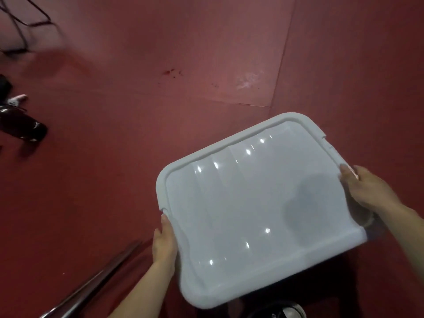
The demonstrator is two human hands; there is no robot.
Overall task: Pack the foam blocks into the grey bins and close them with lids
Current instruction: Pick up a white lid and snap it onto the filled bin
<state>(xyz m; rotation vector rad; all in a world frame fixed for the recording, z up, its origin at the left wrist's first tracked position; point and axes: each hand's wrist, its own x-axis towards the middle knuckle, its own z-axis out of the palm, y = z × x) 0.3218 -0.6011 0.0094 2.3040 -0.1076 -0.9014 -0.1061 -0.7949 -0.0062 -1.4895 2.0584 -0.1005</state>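
**Lid held by 2 hands, viewed from above.** Nearest, a shoe (289, 312) shows below the lid's near edge. The left hand (164, 244) grips the left rim of the glossy pale lid (241, 198) and the right hand (367, 191) grips the right rim. The lid is held tilted above the red floor (160, 65). No bin or foam block is in view. Likely hazards: the smooth rim slipping from an edge-only grip, or a foot catching the metal rod (91, 281) hidden partly by the lid. Farther off lie a black object (20, 125) and cables (20, 24).
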